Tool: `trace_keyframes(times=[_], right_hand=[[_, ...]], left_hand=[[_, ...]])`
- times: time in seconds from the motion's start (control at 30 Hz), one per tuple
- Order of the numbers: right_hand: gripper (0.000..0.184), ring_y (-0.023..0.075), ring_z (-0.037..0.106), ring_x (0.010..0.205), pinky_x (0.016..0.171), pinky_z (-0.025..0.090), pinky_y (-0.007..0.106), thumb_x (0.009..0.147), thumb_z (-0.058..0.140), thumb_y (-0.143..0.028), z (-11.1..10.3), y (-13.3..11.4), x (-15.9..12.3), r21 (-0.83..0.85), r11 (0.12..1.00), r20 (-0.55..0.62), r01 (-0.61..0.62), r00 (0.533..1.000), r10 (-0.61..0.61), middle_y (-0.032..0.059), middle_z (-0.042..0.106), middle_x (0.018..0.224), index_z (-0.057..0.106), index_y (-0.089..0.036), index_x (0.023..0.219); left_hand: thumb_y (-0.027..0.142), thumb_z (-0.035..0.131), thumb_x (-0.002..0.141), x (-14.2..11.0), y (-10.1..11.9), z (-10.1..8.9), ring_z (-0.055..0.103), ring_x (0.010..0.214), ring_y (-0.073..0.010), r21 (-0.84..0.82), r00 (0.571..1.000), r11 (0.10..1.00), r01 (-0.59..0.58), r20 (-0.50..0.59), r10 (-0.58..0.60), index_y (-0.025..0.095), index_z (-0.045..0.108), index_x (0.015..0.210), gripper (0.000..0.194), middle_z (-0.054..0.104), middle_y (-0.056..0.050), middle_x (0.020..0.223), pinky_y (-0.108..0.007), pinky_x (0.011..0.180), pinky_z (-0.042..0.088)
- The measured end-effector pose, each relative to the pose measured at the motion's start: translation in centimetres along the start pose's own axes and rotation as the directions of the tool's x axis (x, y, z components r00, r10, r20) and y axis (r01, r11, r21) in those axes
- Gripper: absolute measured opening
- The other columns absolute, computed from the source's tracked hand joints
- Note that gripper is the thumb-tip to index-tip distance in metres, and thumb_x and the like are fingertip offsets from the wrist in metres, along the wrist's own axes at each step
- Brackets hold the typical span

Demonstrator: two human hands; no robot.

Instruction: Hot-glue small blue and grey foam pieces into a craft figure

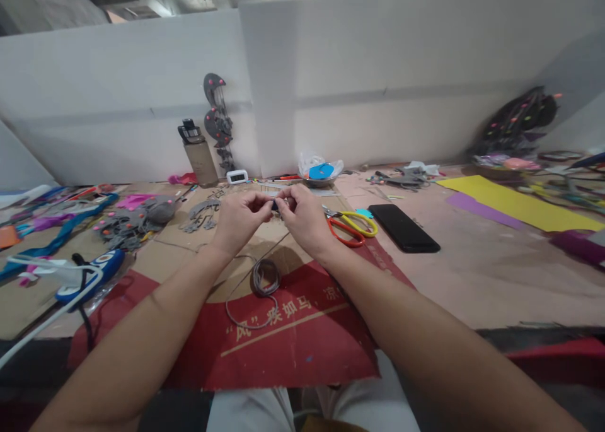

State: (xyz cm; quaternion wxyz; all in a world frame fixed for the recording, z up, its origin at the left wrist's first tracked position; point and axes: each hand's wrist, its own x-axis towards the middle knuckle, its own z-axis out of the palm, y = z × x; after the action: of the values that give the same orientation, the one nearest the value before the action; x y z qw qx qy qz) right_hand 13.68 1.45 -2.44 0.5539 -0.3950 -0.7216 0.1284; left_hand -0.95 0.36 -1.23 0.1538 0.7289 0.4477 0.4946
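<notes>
My left hand and my right hand meet above the cardboard, thumbs and forefingers pinched on a small dark piece. The fingertips partly cover it, so its exact kind does not show. From just under my right hand a thin grey cord slants down to a loose coil lying on the red and brown cardboard sheet. Beside my right hand lie scissors with one red and one yellow handle. Left of my left hand are grey felt-like cut-outs.
A black phone and yellow sheet lie to the right. Behind stand a bottle, a small white digital clock and a bowl with blue pieces. A blue power strip with a white cable sits at left.
</notes>
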Motion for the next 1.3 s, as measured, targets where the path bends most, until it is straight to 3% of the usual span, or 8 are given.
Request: trace_keyframes(times=[0.27,0.43,0.6,0.77,0.83,0.97,1.13,1.3], right_hand=[[0.008,0.0154,0.049,0.075,0.067,0.037,0.028,0.083,0.05,-0.025,0.11,0.13,-0.24,0.104,0.994,0.022,-0.035,0.999,0.032,0.0033,0.055,0.08,0.054,-0.019,0.085],[0.008,0.0148,0.049,0.073,0.067,0.038,0.028,0.083,0.05,-0.026,0.14,0.2,-0.27,0.128,0.991,0.028,-0.037,0.999,0.034,0.0027,0.056,0.077,0.054,-0.019,0.084],[0.008,0.0142,0.049,0.071,0.066,0.038,0.028,0.082,0.052,-0.023,-0.09,0.0,-0.2,0.07,0.997,0.022,-0.015,1.0,0.014,0.0028,0.056,0.075,0.057,-0.018,0.079],[0.01,0.0147,0.05,0.071,0.067,0.038,0.028,0.081,0.053,-0.026,-0.11,0.16,-0.11,0.056,0.998,0.034,-0.018,0.999,0.016,0.003,0.059,0.077,0.061,-0.019,0.08],[0.011,0.0143,0.049,0.07,0.066,0.037,0.028,0.081,0.053,-0.026,-0.06,0.28,-0.06,0.055,0.998,0.04,-0.032,0.999,0.03,0.0025,0.058,0.075,0.061,-0.019,0.078],[0.01,0.013,0.047,0.065,0.063,0.036,0.027,0.079,0.053,-0.024,-0.02,0.53,0.13,0.038,0.997,0.034,-0.074,0.997,0.073,0.0009,0.055,0.07,0.059,-0.018,0.074],[0.008,0.0131,0.045,0.065,0.062,0.035,0.027,0.077,0.052,-0.023,-0.24,0.82,0.35,0.019,0.995,0.032,-0.096,0.995,0.095,-0.0003,0.051,0.067,0.057,-0.019,0.072],[0.006,0.0142,0.045,0.067,0.064,0.035,0.028,0.077,0.053,-0.023,-0.4,0.58,0.18,-0.055,0.998,0.055,-0.026,0.998,0.029,0.0016,0.053,0.071,0.057,-0.019,0.074]], left_hand=[[0.033,0.064,0.072,0.42,0.11,-0.12,0.064,0.056,-0.015,-0.189,0.985,0.967,0.171,0.003,-0.174,0.014,0.067,0.077,0.02,0.067,-0.004,0.064,-0.026,0.057,0.054],[0.034,0.066,0.071,0.49,-0.04,0.01,0.064,0.055,-0.0149,-0.277,0.977,0.939,0.204,-0.004,-0.213,0.014,0.064,0.074,0.02,0.065,-0.003,0.062,-0.027,0.056,0.055],[0.033,0.065,0.071,0.53,-0.15,0.05,0.063,0.055,-0.0148,-0.237,0.979,0.952,0.195,-0.013,-0.204,0.015,0.064,0.074,0.019,0.064,-0.003,0.063,-0.026,0.051,0.052],[0.03,0.06,0.075,0.37,-0.02,-0.04,0.053,0.045,-0.0099,-0.009,0.996,0.997,0.08,-0.03,-0.08,0.017,0.067,0.072,0.015,0.058,0.001,0.051,-0.021,0.043,0.041],[0.03,0.06,0.075,0.32,0.1,-0.07,0.053,0.045,-0.0094,0.004,0.998,0.998,0.058,-0.025,-0.058,0.017,0.067,0.073,0.014,0.059,0.001,0.052,-0.021,0.043,0.04],[0.033,0.062,0.075,0.49,0.21,-0.17,0.06,0.051,-0.0119,-0.128,0.99,0.984,0.122,0.087,-0.112,0.016,0.068,0.079,0.018,0.066,-0.003,0.06,-0.023,0.051,0.049],[0.037,0.065,0.074,0.94,0.37,-0.42,0.067,0.064,-0.0167,-0.3,0.942,0.907,0.295,0.252,-0.223,0.014,0.068,0.09,0.028,0.07,-0.005,0.07,-0.031,0.065,0.057],[0.037,0.064,0.075,0.73,0.32,-0.5,0.067,0.063,-0.0155,-0.203,0.949,0.954,0.218,0.271,-0.159,0.015,0.069,0.087,0.026,0.071,-0.006,0.074,-0.028,0.062,0.058]])
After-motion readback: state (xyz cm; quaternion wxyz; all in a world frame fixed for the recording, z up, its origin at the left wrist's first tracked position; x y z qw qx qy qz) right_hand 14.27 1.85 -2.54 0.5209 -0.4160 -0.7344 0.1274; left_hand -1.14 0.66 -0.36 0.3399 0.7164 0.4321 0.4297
